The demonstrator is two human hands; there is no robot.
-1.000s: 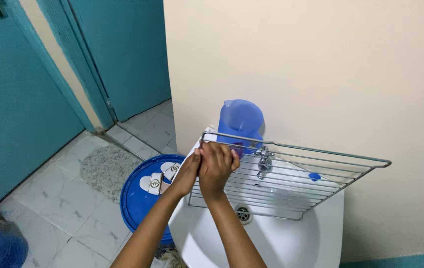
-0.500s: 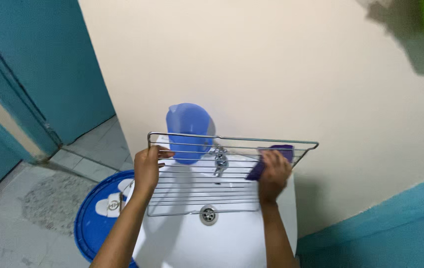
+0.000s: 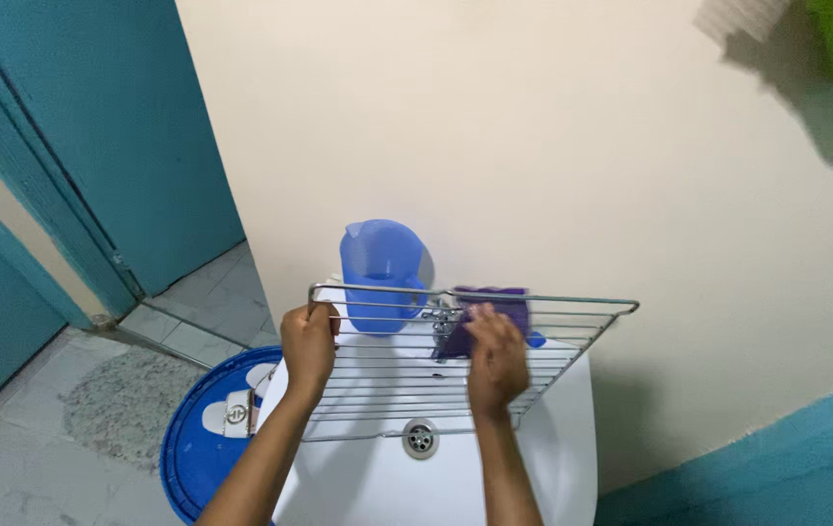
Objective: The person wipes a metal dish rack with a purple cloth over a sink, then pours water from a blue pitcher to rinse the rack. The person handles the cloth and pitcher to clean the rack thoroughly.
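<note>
Cream wall behind white sink; my left hand grips wire rack at frame centre; right hand presses purple sponge onto it, mid-scrub.

Wire rack shiny metal; jug translucent blue plastic; sink glossy white ceramic; purple pad soft cloth.
</note>
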